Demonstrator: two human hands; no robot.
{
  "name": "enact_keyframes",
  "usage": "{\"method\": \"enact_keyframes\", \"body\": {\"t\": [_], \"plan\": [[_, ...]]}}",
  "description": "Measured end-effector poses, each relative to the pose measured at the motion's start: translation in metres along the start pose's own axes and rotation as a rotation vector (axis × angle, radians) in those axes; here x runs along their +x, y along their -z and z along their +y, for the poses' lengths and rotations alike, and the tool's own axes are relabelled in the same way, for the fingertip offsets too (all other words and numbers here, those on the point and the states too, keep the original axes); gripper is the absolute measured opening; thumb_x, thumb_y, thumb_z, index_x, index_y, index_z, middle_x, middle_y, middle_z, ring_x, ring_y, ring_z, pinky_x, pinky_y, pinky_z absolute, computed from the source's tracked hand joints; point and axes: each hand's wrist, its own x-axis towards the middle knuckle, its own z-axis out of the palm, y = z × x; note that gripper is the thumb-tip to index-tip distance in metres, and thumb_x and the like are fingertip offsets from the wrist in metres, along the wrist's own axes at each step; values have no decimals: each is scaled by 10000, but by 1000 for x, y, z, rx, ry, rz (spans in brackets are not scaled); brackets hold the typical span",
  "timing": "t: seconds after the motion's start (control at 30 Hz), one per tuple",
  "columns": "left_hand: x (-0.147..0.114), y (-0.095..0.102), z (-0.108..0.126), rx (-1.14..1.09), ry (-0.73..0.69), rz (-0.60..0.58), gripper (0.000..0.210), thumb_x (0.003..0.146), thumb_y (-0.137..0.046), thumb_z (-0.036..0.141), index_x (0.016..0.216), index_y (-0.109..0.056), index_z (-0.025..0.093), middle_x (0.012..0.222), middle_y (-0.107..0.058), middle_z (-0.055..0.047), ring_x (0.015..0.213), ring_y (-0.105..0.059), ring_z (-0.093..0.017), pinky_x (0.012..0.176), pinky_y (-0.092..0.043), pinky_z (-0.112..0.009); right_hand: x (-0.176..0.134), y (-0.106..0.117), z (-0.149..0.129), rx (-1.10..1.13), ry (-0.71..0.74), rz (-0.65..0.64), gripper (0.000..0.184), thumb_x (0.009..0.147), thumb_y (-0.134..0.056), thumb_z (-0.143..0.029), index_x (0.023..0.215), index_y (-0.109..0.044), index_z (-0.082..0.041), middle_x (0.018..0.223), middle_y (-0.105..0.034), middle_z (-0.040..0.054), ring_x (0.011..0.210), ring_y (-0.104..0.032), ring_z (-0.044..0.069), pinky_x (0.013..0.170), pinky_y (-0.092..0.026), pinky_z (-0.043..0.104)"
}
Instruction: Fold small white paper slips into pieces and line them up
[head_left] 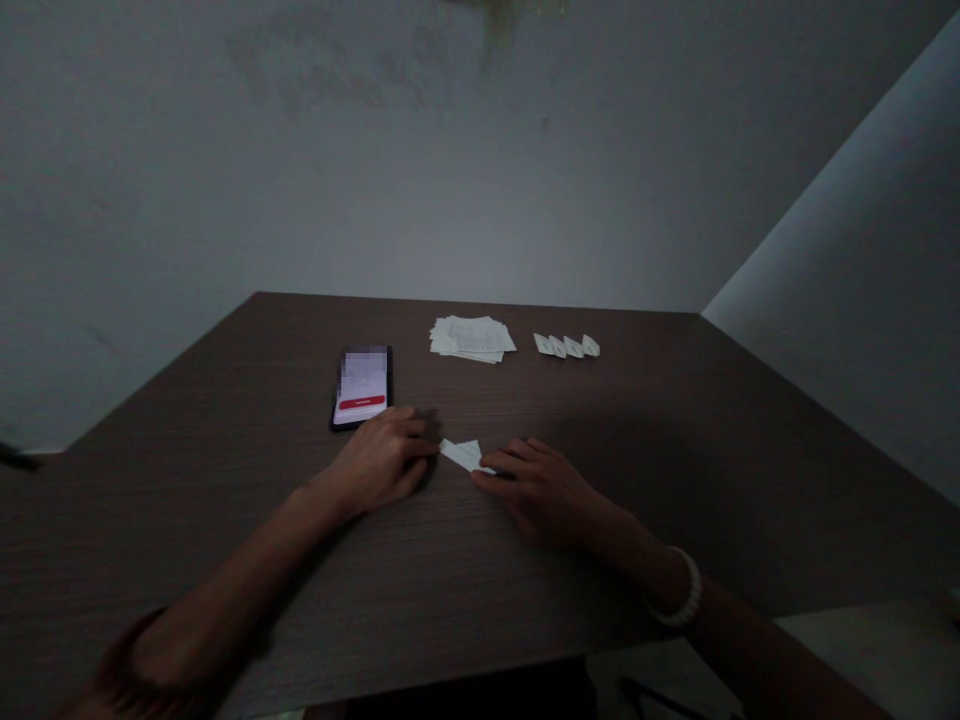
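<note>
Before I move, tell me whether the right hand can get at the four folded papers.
Probably yes: nothing visible stands between the right hand and the four folded papers, though its fingers are at the paper strip.

Dark wood-grain table (735,470) in dim light, against a patchy, pale grey wall (337,190).

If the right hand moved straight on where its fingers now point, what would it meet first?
The right hand would likely meet the folded paper first, which it already seems to touch; beyond that lies the left hand.
</note>
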Motion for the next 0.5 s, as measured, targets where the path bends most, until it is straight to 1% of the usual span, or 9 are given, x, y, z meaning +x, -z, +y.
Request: {"method": "enact_keyframes", "body": {"t": [0.1,0.13,0.2,0.23,0.3,0.4,0.5], "plan": [[0,-3,5,-19,13,27,254,854,-457,196,871,-708,160,828,-586,-88,824,-507,-238,748,-434,-386,1,2,0,5,2,2,365,899,-481,-166,1258,-541,-187,1255,-579,84,1021,-463,235,888,-377,389],[0,-4,7,-36,21,35,260,878,-447,204,912,-701,162,855,-583,-86,839,-509,-232,764,-436,-381,2,3,0,10,2,3,362,894,-488,-165,1251,-546,-191,1248,-582,83,1022,-462,233,892,-378,390],[1,-7,11,-69,48,41,271,904,-460,233,1064,-670,171,944,-581,-87,883,-511,-228,800,-441,-380,3,4,0,18,1,1,351,889,-497,-167,1233,-557,-201,1239,-586,79,1025,-463,232,901,-379,395],[2,-8,12,-84,55,47,272,910,-469,243,1086,-664,172,968,-578,-90,893,-513,-227,808,-442,-380,4,5,0,19,1,0,344,888,-497,-168,1224,-563,-205,1233,-588,78,1019,-466,231,902,-380,397],[3,-9,15,-101,72,45,261,913,-479,246,1063,-680,174,991,-574,-92,909,-516,-226,823,-439,-381,5,7,0,18,-1,1,334,888,-496,-172,1210,-575,-210,1220,-590,82,1009,-474,230,898,-385,398],[5,-7,18,-83,87,34,254,917,-473,239,980,-712,182,981,-576,-89,898,-518,-225,802,-436,-376,3,10,0,19,-10,9,315,894,-504,-198,1195,-595,-220,1230,-576,89,1022,-482,233,892,-387,401],[6,-3,19,-51,81,18,257,919,-471,240,935,-723,191,960,-579,-84,904,-514,-229,797,-429,-381,-2,12,1,33,-45,25,268,928,-482,-248,1153,-626,-228,1225,-577,80,1027,-487,230,883,-385,397]]}}
